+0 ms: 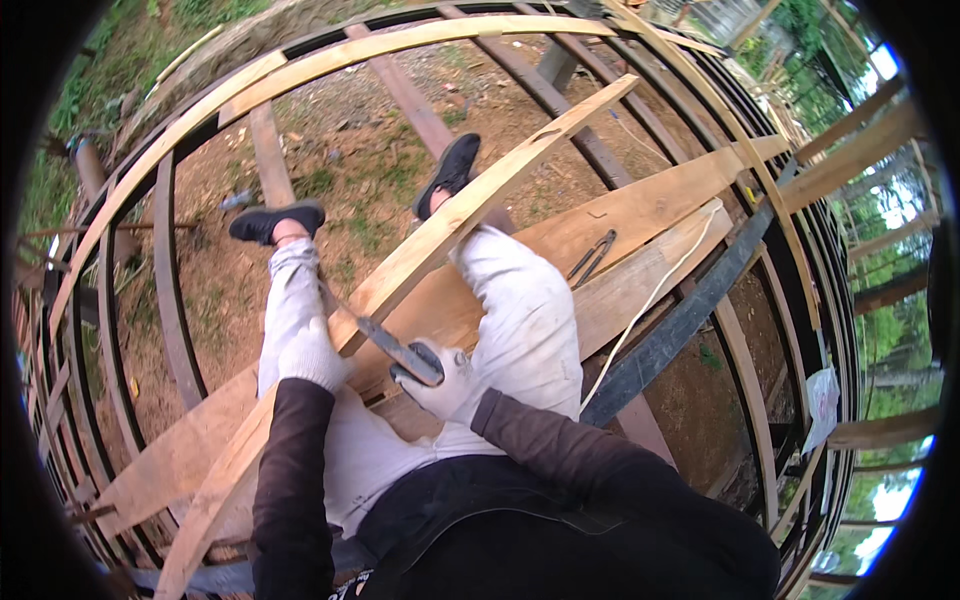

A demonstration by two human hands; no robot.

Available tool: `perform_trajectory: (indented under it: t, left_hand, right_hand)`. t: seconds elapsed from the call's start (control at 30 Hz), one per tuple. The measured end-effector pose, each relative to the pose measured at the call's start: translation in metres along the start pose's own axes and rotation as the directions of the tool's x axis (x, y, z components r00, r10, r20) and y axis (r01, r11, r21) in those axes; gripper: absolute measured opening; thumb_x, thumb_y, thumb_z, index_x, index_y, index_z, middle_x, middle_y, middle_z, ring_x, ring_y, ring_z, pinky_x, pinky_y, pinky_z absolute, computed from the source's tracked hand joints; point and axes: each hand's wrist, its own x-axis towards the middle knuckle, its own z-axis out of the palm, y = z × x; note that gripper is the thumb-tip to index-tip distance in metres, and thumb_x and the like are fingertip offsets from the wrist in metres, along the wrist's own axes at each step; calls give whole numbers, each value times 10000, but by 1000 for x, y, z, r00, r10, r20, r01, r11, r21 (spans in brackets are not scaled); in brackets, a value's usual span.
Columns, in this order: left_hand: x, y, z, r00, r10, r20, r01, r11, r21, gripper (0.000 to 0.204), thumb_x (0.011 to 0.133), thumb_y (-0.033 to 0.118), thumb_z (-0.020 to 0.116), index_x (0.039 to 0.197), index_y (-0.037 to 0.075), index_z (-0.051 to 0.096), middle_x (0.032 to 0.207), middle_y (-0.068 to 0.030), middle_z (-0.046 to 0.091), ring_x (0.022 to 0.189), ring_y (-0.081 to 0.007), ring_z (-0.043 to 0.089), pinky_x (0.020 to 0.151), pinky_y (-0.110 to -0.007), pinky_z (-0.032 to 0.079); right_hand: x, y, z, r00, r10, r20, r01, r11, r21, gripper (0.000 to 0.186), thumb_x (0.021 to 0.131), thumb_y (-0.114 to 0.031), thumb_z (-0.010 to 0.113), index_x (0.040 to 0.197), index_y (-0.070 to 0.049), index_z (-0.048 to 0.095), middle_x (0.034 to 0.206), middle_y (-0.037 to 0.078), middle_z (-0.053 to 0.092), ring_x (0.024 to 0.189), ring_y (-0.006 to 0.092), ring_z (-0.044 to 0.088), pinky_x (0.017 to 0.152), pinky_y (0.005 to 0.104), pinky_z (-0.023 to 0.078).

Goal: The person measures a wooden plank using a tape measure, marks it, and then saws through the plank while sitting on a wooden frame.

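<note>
Beam (pixel 430 245) is lying slantwise over both legs (pixel 525 310), and from my remote seat I am seeing the tool (pixel 390 345) crossing it close to the left hand (pixel 312 358). The step in hand, I am judging, is working the tool against the beam, though the angle is hiding whether its edge is actually biting. The next move, to my mind, is calling for a steady beam, with the left hand clear of that edge. The right hand (pixel 445 385), gloved, is wrapping round the tool's dark grip end, its fingers curling in with no gap showing. The left hand, also gloved, is resting at the beam; its fingers are facing away from me, so I am not able to tell whether they are spreading or pinching. Beneath the legs, wide planks (pixel 640 215) are running across, pliers (pixel 604 244) are lying on them, and a white cable (pixel 645 312) is trailing beside a black bar (pixel 690 325). Farther out, joists (pixel 408 95) are spanning soil (pixel 225 275).
</note>
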Motion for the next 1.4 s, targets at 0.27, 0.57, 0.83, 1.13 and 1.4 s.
perform_trajectory:
  t: [0.27, 0.57, 0.83, 1.13, 1.4]
  left_hand:
    - [-12, 2, -19, 992, 62, -111, -58, 998, 36, 676, 670, 307, 809, 1224, -4, 578, 1134, -245, 650, 1117, -384, 600, 959, -428, 476]
    - [9, -18, -11, 948, 208, -242, -217, 976, -10, 1082, 519, 273, 879, 1467, -6, 436, 1498, -217, 455, 1448, -349, 360, 1227, -342, 273]
    - [-24, 14, -37, 915, 289, -282, -280, 957, 73, 1082, 522, 275, 897, 1455, -29, 440, 1484, -217, 466, 1431, -375, 378, 1226, -351, 275]
    - [41, -66, 41, 833, 349, -429, -363, 930, 52, 781, 670, 448, 812, 1263, -1, 571, 1225, -222, 642, 1159, -367, 613, 987, -414, 490]
    - [-7, -15, -28, 989, 50, -141, -30, 989, 143, 745, 663, 372, 841, 1254, 12, 565, 1149, -210, 686, 1073, -374, 684, 938, -421, 549]
  right_hand:
    - [-127, 1, -60, 949, 268, 164, -272, 962, -1, 403, 902, -363, 724, 1219, -123, 663, 1124, 99, 732, 1036, 237, 700, 907, 367, 534]
    - [20, 22, 34, 999, -28, -25, 29, 998, 63, 396, 886, -303, 704, 1168, -45, 601, 919, 177, 698, 896, 381, 688, 779, 437, 528]
    - [5, -19, 0, 964, 207, 166, -253, 906, 339, 616, 917, -328, 689, 1431, -60, 482, 903, 169, 690, 853, 321, 680, 792, 419, 536]
    - [-22, 2, 0, 1000, 8, 5, -9, 969, 248, 606, 922, -331, 693, 1430, -49, 521, 1144, 206, 711, 1016, 321, 700, 898, 401, 536]
    - [-96, -18, -50, 989, 117, 90, -129, 982, 139, 640, 903, -292, 706, 1465, -67, 497, 1138, 196, 719, 1073, 296, 706, 927, 371, 544]
